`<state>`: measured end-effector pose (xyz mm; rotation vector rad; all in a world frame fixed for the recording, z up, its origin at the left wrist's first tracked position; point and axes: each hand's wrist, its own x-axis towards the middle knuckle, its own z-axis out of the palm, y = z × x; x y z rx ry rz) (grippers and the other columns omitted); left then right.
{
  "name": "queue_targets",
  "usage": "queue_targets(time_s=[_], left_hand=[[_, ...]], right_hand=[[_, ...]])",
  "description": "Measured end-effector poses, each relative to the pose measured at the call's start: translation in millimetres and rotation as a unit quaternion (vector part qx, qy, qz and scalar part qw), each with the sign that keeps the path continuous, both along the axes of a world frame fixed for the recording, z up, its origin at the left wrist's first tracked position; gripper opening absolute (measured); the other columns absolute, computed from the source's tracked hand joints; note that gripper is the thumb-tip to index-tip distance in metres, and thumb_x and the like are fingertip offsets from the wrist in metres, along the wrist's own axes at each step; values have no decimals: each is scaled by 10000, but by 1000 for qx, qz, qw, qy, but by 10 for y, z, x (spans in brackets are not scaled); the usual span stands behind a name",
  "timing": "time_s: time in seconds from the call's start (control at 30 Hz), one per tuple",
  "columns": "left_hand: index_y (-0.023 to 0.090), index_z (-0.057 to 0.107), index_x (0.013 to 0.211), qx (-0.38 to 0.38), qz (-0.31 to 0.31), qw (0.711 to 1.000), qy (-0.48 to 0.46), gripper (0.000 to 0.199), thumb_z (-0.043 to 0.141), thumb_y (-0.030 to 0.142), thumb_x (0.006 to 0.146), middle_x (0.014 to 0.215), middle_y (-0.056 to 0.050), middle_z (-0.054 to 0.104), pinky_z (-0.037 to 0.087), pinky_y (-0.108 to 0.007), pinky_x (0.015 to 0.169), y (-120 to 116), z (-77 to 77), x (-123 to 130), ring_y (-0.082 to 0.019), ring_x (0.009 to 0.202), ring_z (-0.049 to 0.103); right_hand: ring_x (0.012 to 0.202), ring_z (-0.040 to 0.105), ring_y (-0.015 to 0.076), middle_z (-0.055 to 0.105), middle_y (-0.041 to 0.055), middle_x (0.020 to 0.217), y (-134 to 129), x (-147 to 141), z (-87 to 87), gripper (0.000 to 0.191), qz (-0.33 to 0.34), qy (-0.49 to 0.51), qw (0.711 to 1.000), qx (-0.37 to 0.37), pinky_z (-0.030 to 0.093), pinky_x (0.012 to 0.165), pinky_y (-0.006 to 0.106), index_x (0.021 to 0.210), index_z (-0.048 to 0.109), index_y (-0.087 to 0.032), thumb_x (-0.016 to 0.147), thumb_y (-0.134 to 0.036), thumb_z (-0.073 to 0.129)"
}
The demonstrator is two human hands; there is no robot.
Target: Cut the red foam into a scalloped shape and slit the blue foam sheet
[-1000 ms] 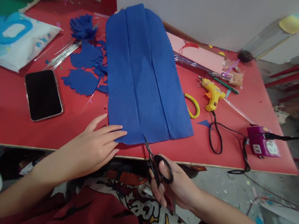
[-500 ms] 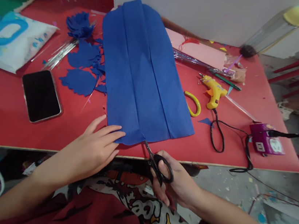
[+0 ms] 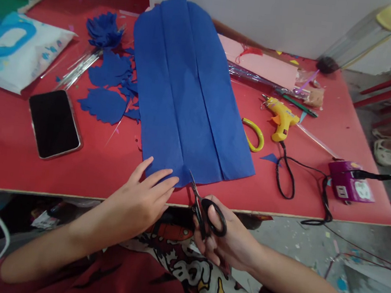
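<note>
A long creased sheet of blue felt-like material point(image 3: 185, 87) lies on the red table, its near edge close to the table's front edge. My left hand point(image 3: 149, 198) rests on its near left corner, fingers spread and lying flat. My right hand point(image 3: 227, 232) grips black-handled scissors point(image 3: 196, 194), thumb through one loop. The blades reach the near edge of the sheet, just right of my left fingertips; one blade shows on top of it. Left of the sheet lie blue leaf-shaped cutouts point(image 3: 103, 105) and a blue petalled flower point(image 3: 104, 31) beside silvery wire stems point(image 3: 79, 69).
A phone point(image 3: 54, 123) and a wipes pack point(image 3: 20, 54) lie to the left. On the right are a yellow glue gun point(image 3: 280, 117), its cord, a purple power socket point(image 3: 351, 181), a yellow handle point(image 3: 254, 135) and a pink strip point(image 3: 260, 63). A person's foot point(image 3: 385, 152) shows at far right.
My left hand has slid right along the near edge, closer to the scissors. The scissors' blades have moved slightly up over the sheet. A foot has come into view at right.
</note>
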<state>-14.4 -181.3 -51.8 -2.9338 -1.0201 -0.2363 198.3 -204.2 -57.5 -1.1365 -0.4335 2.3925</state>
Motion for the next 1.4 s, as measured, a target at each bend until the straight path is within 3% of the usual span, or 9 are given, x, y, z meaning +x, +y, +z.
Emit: queue_targets(time_s=[0.13,0.3,0.6,0.8,1.0,1.4], left_hand=[[86,633,1021,-8,-8,1000,-3,274,428,212,890,1137,-97,644,289,-568,1027,-18,16,-7,-270,1116,518],[90,635,1030,-12,-4,1000,1,269,443,209,883,1136,-93,645,292,-561,1028,-22,20,-19,-271,1114,521],[84,631,1049,-13,2,1000,-8,282,428,201,891,1160,-95,639,319,-549,1018,-18,33,-38,-259,1106,535],[92,641,1034,-16,5,1000,-1,282,416,190,894,1154,-96,643,325,-543,1022,-23,45,-50,-255,1097,542],[80,641,1028,-15,1,1000,4,278,423,185,891,1155,-104,641,338,-558,1010,-9,54,-55,-269,1101,543],[77,643,1036,-24,5,1000,-9,288,415,185,896,1145,-108,647,360,-548,997,-19,49,-56,-266,1085,561]], right_hand=[[331,532,75,556,-56,597,30,7,-5,583,29,25,999,-26,385,256,134,816,336,-205,609,-651,651],[298,521,79,537,-62,580,97,-11,21,583,41,19,999,-7,389,253,139,823,328,-206,626,-669,622],[499,659,159,501,-48,701,126,-24,8,570,42,-33,998,22,421,258,146,855,354,-209,635,-660,624],[472,650,146,515,-48,711,133,-45,15,558,39,-36,998,29,412,256,138,866,333,-213,659,-652,609],[344,555,85,516,-77,589,97,-66,10,541,59,-21,997,42,389,260,124,850,290,-219,697,-665,555],[502,650,124,490,-85,725,68,-112,-2,528,25,7,999,37,484,304,181,816,240,-237,701,-591,615]])
